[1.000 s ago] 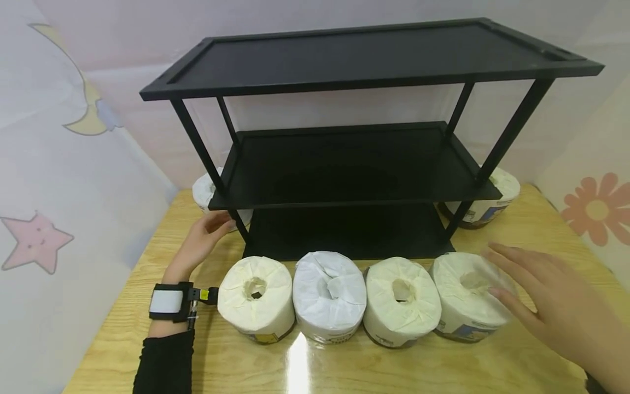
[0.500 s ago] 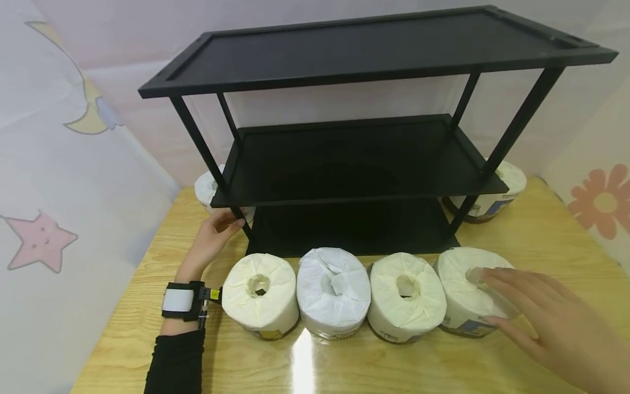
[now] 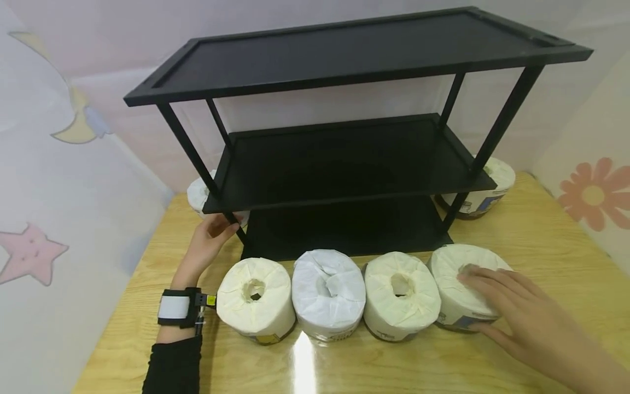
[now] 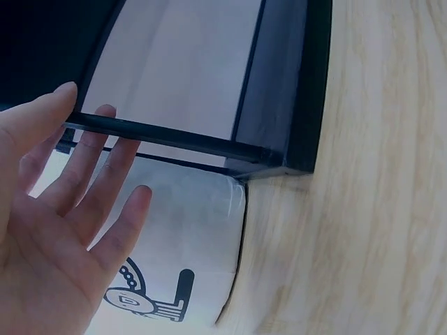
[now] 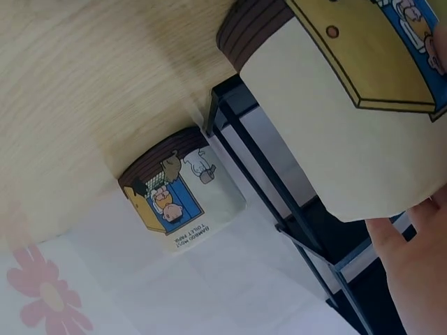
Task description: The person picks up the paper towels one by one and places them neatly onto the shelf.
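My left hand (image 3: 209, 241) is at the lower left post of the black shelf rack (image 3: 364, 164). In the left wrist view its thumb lies on the near side of the post (image 4: 167, 138), with loosely extended fingers passing behind. Beyond those fingers stands a wrapped toilet roll (image 4: 188, 223), mostly hidden by the rack in the head view. At front right, my right hand (image 3: 521, 317) grips a toilet roll (image 3: 450, 282), fingers over its top at the core hole and thumb against the side. The right wrist view shows that roll's cartoon print (image 5: 363, 56) close up.
A row of toilet rolls fronts the rack: a cream one (image 3: 253, 301), a white one (image 3: 328, 295) and another cream one (image 3: 401, 298). A printed roll (image 3: 474, 197) stands behind the rack's right side. A patterned cloth backdrop (image 3: 88, 208) surrounds the wooden table (image 3: 246, 366).
My right hand has come left onto the rightmost front roll, its fingers now at the core hole. The left hand stays by the post. The head view has shifted slightly.
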The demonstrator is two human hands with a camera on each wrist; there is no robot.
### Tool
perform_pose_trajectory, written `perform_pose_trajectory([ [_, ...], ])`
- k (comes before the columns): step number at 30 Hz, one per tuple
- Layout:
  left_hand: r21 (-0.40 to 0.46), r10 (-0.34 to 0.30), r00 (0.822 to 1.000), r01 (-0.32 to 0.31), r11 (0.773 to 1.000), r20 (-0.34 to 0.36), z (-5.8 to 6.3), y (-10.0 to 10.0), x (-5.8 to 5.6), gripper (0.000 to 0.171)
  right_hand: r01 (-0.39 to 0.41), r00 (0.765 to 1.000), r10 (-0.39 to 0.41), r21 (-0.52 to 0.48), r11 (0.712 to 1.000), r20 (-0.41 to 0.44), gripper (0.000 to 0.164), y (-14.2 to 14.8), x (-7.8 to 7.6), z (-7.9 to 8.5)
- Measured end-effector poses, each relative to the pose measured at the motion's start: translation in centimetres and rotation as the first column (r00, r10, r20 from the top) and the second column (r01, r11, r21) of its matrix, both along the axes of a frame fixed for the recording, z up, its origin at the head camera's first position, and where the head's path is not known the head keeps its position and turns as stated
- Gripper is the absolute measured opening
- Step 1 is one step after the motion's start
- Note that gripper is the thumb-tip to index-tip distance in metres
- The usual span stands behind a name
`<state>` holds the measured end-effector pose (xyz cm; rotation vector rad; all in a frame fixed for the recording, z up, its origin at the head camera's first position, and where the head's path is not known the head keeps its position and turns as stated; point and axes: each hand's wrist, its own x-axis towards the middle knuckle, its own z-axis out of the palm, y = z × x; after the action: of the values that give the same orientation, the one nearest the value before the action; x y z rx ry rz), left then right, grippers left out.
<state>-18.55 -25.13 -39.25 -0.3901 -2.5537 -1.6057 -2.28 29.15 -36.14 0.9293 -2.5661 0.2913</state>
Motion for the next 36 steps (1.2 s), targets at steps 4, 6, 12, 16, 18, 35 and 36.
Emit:
perform_pose_trajectory([
  [4,0.003,0.016,1.0,-0.016,1.0,0.001,0.1,-0.3,0.3,0.036,-0.018,1.0,0.018,-0.021,1.0,-0.021,0.074,-0.2,-0.2,-0.2],
  [6,-0.004,0.02,1.0,-0.02,1.0,0.007,0.1,-0.3,0.4,0.037,-0.021,0.999,0.02,-0.03,0.999,-0.039,0.073,-0.2,-0.3,-0.3],
  [12,-0.024,0.03,0.999,-0.029,0.999,0.018,0.3,-0.2,0.2,0.037,0.0,0.995,-0.002,-0.021,1.0,-0.096,0.069,-0.5,0.0,-0.5],
  [16,-0.012,0.025,0.999,-0.025,1.0,0.019,0.3,-0.1,0.1,0.035,-0.003,0.993,0.002,-0.004,1.0,-0.115,0.068,-0.6,0.4,-0.4],
  [18,-0.011,0.023,1.0,-0.023,1.0,0.019,0.2,0.0,0.0,0.035,-0.013,0.992,0.012,-0.006,1.0,-0.129,0.066,-0.7,0.5,-0.4],
  [35,-0.058,-0.011,0.998,0.014,0.998,0.058,0.7,0.0,-0.2,0.037,-0.043,0.979,0.047,0.025,0.999,-0.201,0.063,-0.4,0.9,3.4],
  [36,-0.063,-0.01,0.998,0.014,0.998,0.061,0.7,0.0,-0.1,0.038,-0.049,0.976,0.053,0.025,0.998,-0.21,0.062,-0.5,0.8,3.8],
])
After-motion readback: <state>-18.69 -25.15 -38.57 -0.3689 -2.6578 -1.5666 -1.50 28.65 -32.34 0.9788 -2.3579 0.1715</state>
